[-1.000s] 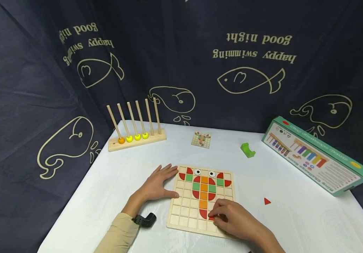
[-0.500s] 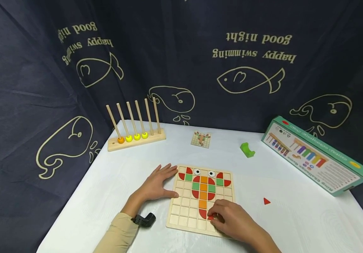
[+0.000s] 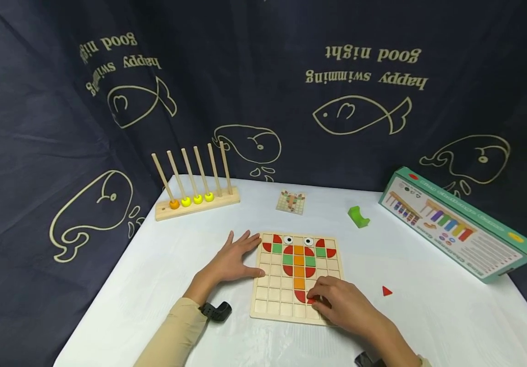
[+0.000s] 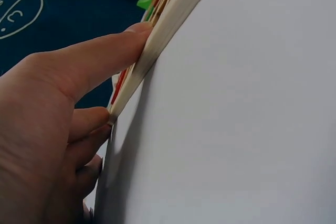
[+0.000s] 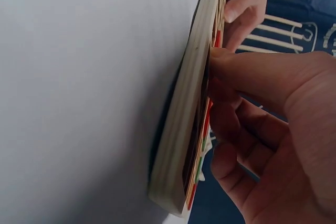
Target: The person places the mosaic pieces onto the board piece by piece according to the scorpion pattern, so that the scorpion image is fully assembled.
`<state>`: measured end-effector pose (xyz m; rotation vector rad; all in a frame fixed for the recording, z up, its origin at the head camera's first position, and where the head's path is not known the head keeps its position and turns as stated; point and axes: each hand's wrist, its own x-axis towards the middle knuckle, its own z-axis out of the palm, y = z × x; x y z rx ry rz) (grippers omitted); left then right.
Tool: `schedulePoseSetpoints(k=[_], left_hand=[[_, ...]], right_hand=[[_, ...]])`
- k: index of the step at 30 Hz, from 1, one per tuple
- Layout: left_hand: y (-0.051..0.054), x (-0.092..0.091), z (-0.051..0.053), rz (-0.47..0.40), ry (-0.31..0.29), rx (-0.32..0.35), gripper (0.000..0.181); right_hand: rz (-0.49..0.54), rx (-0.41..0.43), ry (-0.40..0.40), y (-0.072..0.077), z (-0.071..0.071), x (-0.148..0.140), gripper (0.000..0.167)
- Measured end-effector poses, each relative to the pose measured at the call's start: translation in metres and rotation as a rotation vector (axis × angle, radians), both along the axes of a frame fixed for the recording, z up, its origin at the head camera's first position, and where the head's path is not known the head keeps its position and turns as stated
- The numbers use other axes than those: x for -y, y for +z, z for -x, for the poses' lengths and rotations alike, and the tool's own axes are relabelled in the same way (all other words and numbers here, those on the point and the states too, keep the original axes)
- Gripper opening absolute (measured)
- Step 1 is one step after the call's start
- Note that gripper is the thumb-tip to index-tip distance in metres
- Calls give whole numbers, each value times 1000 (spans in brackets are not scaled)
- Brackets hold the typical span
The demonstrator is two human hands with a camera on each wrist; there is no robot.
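Note:
A square wooden grid board (image 3: 274, 295) lies on the table, with red quarter-round, green and orange pieces and two eye pieces set in a lobster-like picture. My left hand (image 3: 233, 260) rests at the board's left edge, its fingers fairly straight; in the left wrist view its fingers (image 4: 113, 51) touch the rim. Over the board's lower right, my right hand (image 3: 343, 303) pinches a small red piece (image 3: 311, 300) at a cell beside a red quarter-round. The fingers hide most of that piece. In the right wrist view, my right thumb (image 5: 252, 66) meets the board's face.
A loose red triangle (image 3: 386, 291) lies right of the board. Behind are a small pattern card (image 3: 291, 202), a green curved block (image 3: 358, 217) and a peg stand (image 3: 199, 205) with orange and yellow beads. A game box (image 3: 456, 224) stands at the right.
The board has slid a little away from me and slightly right, its front edge now more level. Both hands have moved along with it. The right fingers still hold the red piece.

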<state>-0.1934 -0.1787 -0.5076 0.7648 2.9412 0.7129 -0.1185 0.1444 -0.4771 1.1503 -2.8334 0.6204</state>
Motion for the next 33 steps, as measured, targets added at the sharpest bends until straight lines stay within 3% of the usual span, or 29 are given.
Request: schedulePoseSetpoints(k=[8, 14, 19, 24, 33], left_hand=[[-4, -6, 14, -16, 15, 10, 98], [-2, -8, 17, -10, 29, -5, 95], [-5, -9, 17, -6, 35, -40, 96], [-8, -8, 17, -1, 42, -55, 98], [-6, -7, 14, -32, 32, -82, 94]], right_hand=[[3, -12, -15, 0, 12, -6, 11], [-13, 9, -41, 2, 16, -8, 15], [29, 103, -146, 8, 17, -23, 18], [79, 170, -242, 16, 22, -56, 20], [-25, 273, -430, 15, 21, -113, 22]])
